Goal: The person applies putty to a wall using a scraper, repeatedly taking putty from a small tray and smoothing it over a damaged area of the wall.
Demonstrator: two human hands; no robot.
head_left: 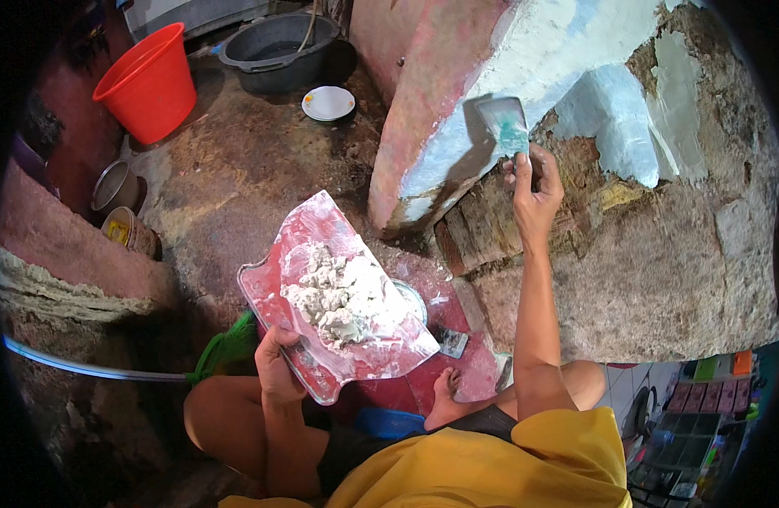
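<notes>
My right hand (537, 188) grips a putty knife (508, 127) with a wide, whitish-green blade. The blade is held up by the wall (567, 51), whose surface carries smeared white and pale-blue plaster; whether it touches cannot be told. Wrapped round the lower left edge of a red board (271, 279) is my left hand (277, 362), thumb on top. A lumpy heap of white putty (343, 292) lies on that board, with smears around it. Bare, rough masonry (660, 254) shows below the plastered part.
A red bucket (152, 89), a dark basin (279, 52) and a white plate (328, 102) stand at the back left. Another scraper (453, 343) lies near my foot. Green bristles (224, 345) are beside my left knee. Containers (128, 230) sit by the left ledge.
</notes>
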